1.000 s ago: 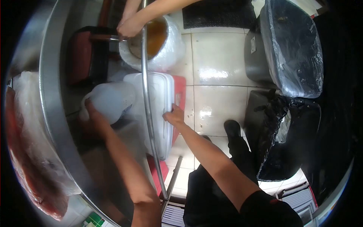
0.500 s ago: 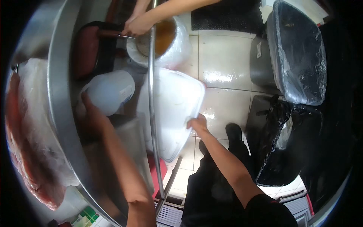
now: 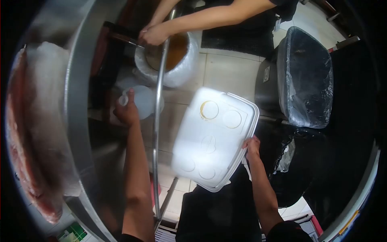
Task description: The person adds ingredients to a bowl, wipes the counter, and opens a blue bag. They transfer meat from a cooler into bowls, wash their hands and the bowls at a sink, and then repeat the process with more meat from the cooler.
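Observation:
My left hand (image 3: 128, 109) is closed at the neck and handle of a translucent white plastic jug (image 3: 146, 101), whose round mouth shows by my thumb. The jug is below the steel table's edge, partly behind a metal bar. Over on the right, my right hand (image 3: 252, 146) grips the rim of a large white rectangular plastic lid (image 3: 209, 137). The lid is tilted toward me above the floor and has several round marks, one with a brownish stain.
A co-worker's hands (image 3: 155, 35) hold a handled tool over a plastic-lined tub (image 3: 189, 66) with brown liquid. A vertical metal bar (image 3: 158, 121) stands between my arms. Wrapped meat (image 3: 48, 121) lies on the steel table. A lined bin (image 3: 308, 76) stands right.
The lid has moved right, away from the bar, and now shows its round marks. The jug has turned and shifted slightly right, showing its mouth. The camera view has also shifted.

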Available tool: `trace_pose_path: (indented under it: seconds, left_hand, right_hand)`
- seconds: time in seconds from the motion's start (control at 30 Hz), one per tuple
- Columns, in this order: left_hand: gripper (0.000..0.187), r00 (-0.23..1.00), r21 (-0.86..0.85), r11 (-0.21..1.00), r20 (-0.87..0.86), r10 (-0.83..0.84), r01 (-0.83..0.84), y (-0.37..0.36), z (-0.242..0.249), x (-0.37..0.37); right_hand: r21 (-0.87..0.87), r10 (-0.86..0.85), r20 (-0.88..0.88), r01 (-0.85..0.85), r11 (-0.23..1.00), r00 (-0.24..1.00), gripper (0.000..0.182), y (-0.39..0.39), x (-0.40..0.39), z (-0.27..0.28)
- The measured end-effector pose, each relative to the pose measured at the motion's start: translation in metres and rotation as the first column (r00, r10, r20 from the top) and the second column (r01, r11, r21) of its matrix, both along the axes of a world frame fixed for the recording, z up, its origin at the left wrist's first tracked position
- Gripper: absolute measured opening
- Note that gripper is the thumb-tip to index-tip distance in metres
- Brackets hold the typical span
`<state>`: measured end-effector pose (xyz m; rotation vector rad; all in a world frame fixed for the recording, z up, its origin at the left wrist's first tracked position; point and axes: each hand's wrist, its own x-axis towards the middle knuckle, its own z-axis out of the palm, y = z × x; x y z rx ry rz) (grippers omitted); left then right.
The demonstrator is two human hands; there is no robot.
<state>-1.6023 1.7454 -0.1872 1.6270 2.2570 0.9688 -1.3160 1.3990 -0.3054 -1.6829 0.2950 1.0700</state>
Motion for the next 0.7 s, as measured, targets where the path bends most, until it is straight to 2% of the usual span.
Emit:
trace_pose_path:
  seconds: [0.1, 0.17, 0.23, 0.3, 0.33, 0.37, 0.4, 0.43, 0.47, 0.5, 0.53, 0.6, 0.63, 0.67, 0.7]
  left_hand:
    - [0.053, 1.000, -0.144, 0.989, 0.014, -0.009, 0.011, -0.003, -0.040, 0.005]
    - [0.050, 0.999, -0.226, 0.974, 0.025, -0.031, 0.035, -0.008, -0.065, 0.004]
    - [0.048, 0.995, -0.399, 0.916, -0.078, -0.065, 0.029, -0.001, -0.107, -0.011]
    - [0.049, 0.989, -0.467, 0.883, -0.098, -0.115, 0.056, 0.002, -0.130, -0.021]
    - [0.047, 0.974, -0.560, 0.814, -0.052, -0.220, 0.154, 0.004, -0.134, -0.022]
    - [0.046, 0.947, -0.643, 0.724, 0.006, -0.323, 0.251, 0.004, -0.139, -0.020]
    - [0.041, 0.970, -0.716, 0.662, 0.091, -0.225, 0.221, 0.000, -0.128, -0.007]
    - [0.041, 0.966, -0.720, 0.652, 0.100, -0.238, 0.235, -0.001, -0.137, -0.009]
    - [0.038, 0.956, -0.745, 0.599, 0.206, -0.211, 0.293, 0.002, -0.151, -0.019]
    - [0.036, 0.936, -0.760, 0.547, 0.307, -0.173, 0.351, 0.011, -0.174, -0.038]
    - [0.049, 0.919, -0.802, 0.457, 0.376, -0.114, 0.385, 0.036, -0.251, -0.089]
    - [0.050, 0.886, -0.759, 0.477, 0.450, -0.108, 0.444, 0.024, -0.233, -0.073]
    - [0.051, 0.852, -0.716, 0.497, 0.515, -0.099, 0.490, 0.019, -0.234, -0.075]
    - [0.051, 0.817, -0.723, 0.406, 0.563, -0.122, 0.559, 0.019, -0.234, -0.076]
    - [0.051, 0.812, -0.719, 0.401, 0.569, -0.129, 0.567, 0.018, -0.226, -0.071]
  right_hand:
    - [-0.050, -0.005, 0.012, 0.006, 0.999, 1.000, 0.016, 0.000, 0.012, 0.022]
    - [-0.063, -0.022, 0.011, 0.022, 0.998, 1.000, 0.017, -0.006, 0.013, 0.017]
    - [-0.068, -0.045, 0.011, 0.045, 0.997, 0.999, 0.020, -0.010, 0.013, 0.010]
    - [-0.146, -0.020, 0.150, 0.042, 0.988, 0.988, 0.029, -0.016, 0.006, 0.004]
    - [-0.174, 0.047, 0.168, -0.017, 0.985, 0.985, 0.023, -0.022, 0.005, 0.005]
    - [-0.187, 0.037, 0.169, -0.005, 0.982, 0.985, 0.023, -0.025, -0.003, 0.006]
    - [-0.156, -0.020, 0.250, 0.061, 0.986, 0.968, 0.022, -0.024, -0.014, 0.007]
    - [-0.118, -0.078, 0.333, 0.124, 0.985, 0.940, 0.022, -0.025, -0.022, 0.009]
    - [-0.152, -0.059, 0.180, 0.087, 0.985, 0.982, 0.029, -0.029, -0.026, 0.015]
    - [-0.131, -0.028, 0.124, 0.044, 0.990, 0.992, 0.033, -0.037, -0.031, 0.011]
    - [-0.127, -0.026, 0.099, 0.038, 0.991, 0.995, 0.033, -0.042, -0.034, 0.011]
    - [-0.116, -0.030, 0.082, 0.040, 0.992, 0.996, 0.034, -0.046, -0.040, 0.011]
    - [-0.022, -0.087, 0.184, 0.092, 0.996, 0.979, 0.035, -0.045, -0.044, 0.012]
    - [0.077, -0.151, 0.278, 0.134, 0.988, 0.949, 0.036, -0.044, -0.046, 0.013]
    - [0.078, -0.159, 0.285, 0.143, 0.987, 0.945, 0.036, -0.045, -0.048, 0.012]
